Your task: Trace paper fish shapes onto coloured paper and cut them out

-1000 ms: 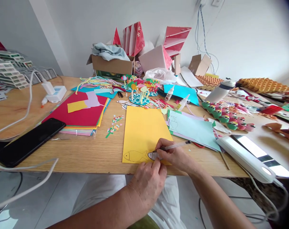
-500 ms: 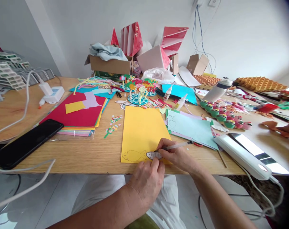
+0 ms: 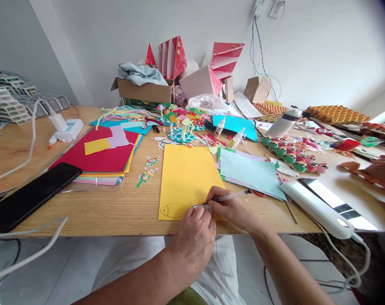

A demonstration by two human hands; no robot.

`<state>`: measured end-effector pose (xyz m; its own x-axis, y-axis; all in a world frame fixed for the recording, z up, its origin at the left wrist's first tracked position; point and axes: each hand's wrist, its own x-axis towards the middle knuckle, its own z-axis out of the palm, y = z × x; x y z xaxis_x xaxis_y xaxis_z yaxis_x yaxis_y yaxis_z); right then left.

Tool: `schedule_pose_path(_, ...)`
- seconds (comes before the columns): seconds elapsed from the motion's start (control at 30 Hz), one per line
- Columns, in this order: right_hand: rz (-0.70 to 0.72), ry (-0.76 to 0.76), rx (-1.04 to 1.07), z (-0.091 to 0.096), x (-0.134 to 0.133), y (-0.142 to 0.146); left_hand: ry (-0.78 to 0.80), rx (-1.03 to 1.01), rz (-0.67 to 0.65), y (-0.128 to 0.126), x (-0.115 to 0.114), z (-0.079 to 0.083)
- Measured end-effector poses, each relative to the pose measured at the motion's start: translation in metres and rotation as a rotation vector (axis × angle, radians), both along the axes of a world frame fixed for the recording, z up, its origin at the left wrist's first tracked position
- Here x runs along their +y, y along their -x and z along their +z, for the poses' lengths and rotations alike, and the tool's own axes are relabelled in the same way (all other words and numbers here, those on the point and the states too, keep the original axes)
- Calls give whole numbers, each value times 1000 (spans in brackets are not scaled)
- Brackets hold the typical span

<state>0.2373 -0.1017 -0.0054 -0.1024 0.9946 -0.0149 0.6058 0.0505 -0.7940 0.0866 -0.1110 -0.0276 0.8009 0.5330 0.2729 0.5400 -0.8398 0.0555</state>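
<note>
Right hand: pinching pen | axis: roughly left-right, tip left | left hand: bunched at grey cutout, grip unclear

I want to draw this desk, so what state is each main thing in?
Right hand: closed around the pen.
Pen: held slanting.
Left hand: fingers bent, at the grey fish.
Grey fish: partly hidden by the hands.
Yellow sheet: flat, fish outline drawn on it.
Phone: lying flat, dark side up.
Cardboard box: open, cloth on top.
</note>
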Motion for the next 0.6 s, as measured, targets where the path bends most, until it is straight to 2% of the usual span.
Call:
schedule_pose_path(0.13, 1, -4, 3, 2, 1, 1, -32, -56, 10, 0, -1, -4)
schedule_pose_path(0.33, 0, -12, 1, 2, -1, 2, -13, -18, -37, 1, 0, -6)
schedule_pose_path(0.6, -11, -34, 1, 1, -1, 1, -3, -37, -17, 3, 0, -5)
